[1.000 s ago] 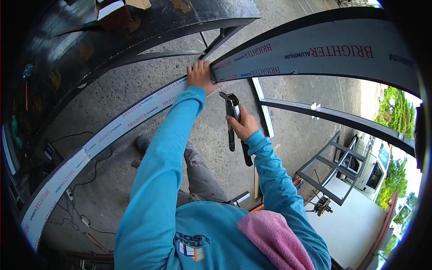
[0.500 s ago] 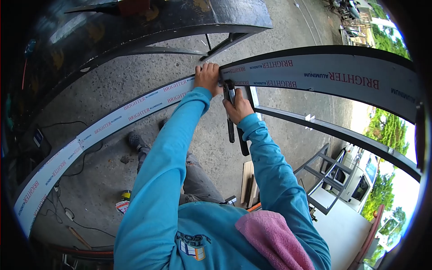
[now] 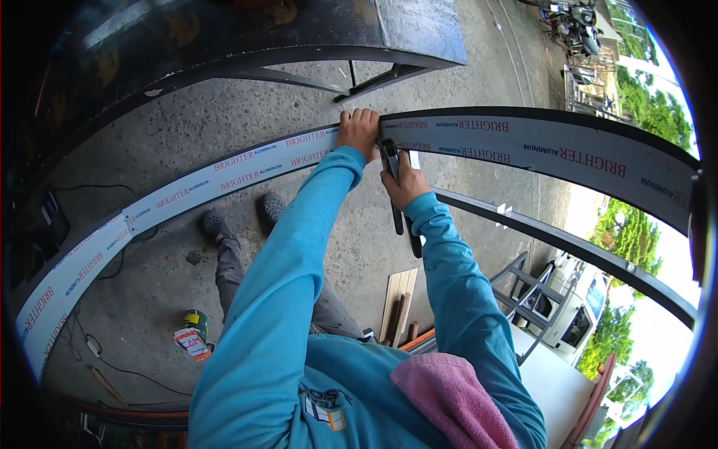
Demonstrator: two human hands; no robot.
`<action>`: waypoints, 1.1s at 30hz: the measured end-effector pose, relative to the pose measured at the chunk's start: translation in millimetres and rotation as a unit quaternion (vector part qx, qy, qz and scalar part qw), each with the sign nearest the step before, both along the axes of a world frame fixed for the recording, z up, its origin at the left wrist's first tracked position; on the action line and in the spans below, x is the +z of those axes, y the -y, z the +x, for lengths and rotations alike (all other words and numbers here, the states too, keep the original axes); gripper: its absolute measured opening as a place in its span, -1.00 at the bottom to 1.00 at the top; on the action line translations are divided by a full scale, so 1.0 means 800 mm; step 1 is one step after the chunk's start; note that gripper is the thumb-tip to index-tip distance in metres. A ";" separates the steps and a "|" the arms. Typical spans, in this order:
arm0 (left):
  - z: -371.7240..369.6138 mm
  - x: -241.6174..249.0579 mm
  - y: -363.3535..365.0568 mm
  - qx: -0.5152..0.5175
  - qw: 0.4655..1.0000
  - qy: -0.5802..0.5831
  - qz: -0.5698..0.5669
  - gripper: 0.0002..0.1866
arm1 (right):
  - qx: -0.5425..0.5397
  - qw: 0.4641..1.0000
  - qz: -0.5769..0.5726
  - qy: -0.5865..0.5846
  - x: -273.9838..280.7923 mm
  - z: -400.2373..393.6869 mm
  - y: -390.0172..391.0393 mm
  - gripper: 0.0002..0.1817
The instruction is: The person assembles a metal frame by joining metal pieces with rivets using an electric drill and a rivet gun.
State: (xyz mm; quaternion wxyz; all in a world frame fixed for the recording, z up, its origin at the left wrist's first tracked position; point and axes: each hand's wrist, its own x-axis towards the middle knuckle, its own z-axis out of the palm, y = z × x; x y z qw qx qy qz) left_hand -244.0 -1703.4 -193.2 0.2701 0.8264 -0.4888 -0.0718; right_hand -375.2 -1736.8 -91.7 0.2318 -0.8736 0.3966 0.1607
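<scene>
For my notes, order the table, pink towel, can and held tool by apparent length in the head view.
1. Table
2. Towel
3. Tool, partly covered by the right hand
4. Can

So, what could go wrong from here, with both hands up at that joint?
The left grip is close beside the head of the plier-like tool held in the right grip, so a slip might pinch fingers. The left printed strip and right printed strip meet near the left grip; if it loosened, they could perhaps shift out of line.
</scene>
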 end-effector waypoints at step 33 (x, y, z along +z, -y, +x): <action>-0.208 0.010 -0.179 -0.040 0.748 -0.662 0.028 0.32 | -0.179 0.976 0.117 -0.046 -0.002 0.028 0.007 -0.41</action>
